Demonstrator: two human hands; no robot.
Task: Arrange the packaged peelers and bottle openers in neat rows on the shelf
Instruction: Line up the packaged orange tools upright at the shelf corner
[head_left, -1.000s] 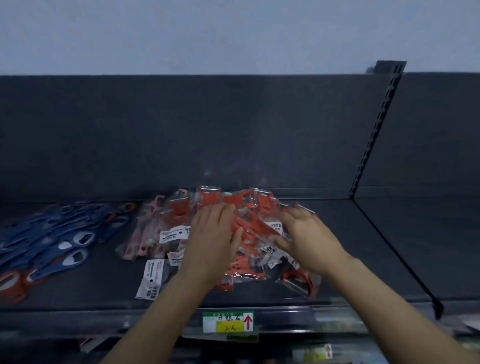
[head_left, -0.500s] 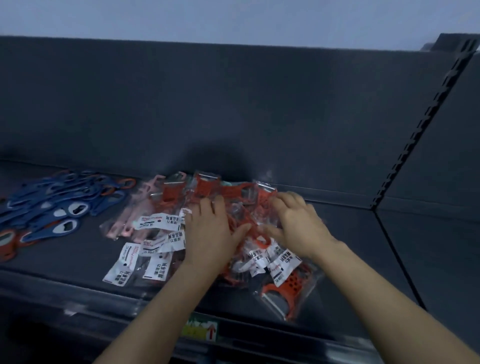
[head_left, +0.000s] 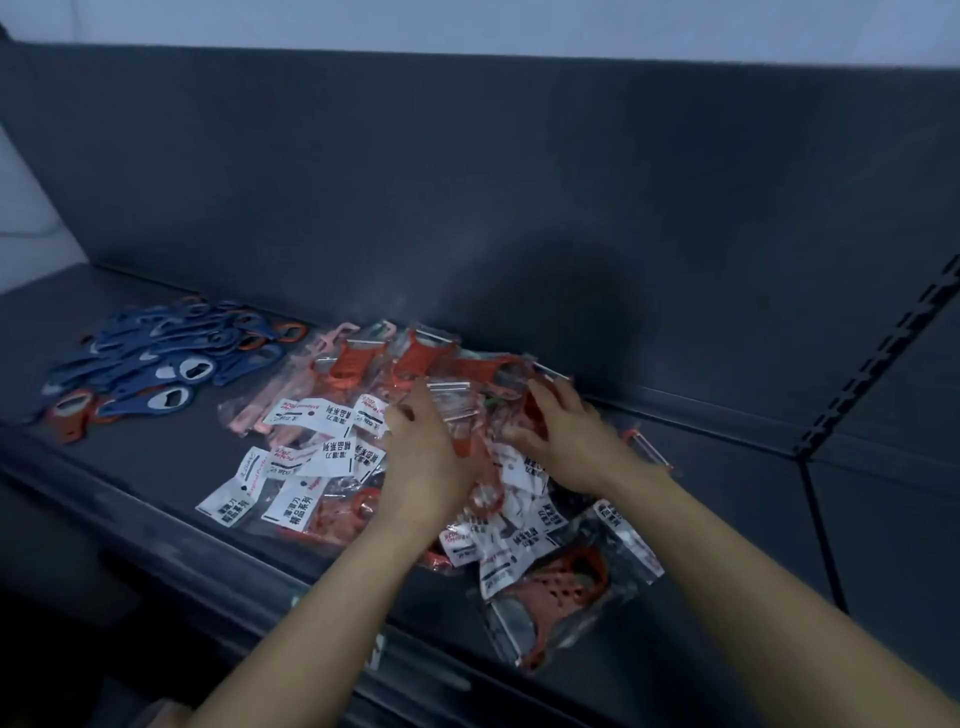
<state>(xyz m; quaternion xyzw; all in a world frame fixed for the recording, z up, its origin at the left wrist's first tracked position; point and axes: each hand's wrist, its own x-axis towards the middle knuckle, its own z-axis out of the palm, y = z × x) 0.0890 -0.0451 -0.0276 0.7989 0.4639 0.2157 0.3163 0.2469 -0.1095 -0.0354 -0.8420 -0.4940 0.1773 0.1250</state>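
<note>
Shelf (head_left: 156, 457) w/ bagged peelers (head_left: 353, 364) piled loose.

On the shelf (head_left: 156, 457), the bottle openers (head_left: 156, 364) lie to my left, the heap of packaged peelers (head_left: 332, 431) just right of them. My left hand (head_left: 426, 457) and right hand (head_left: 571, 441) rest on that heap; one peeler packet (head_left: 561, 587) lies nearest the front edge.

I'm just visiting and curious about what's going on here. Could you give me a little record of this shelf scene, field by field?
place: dark shelf
middle: red packaged peelers in a loose pile, not in rows
left of pile: pink packaged peelers
far left: blue bottle openers, with orange bottle openers among them
left hand: on the pile
right hand: on the pile
grip: too blurred to tell
</note>
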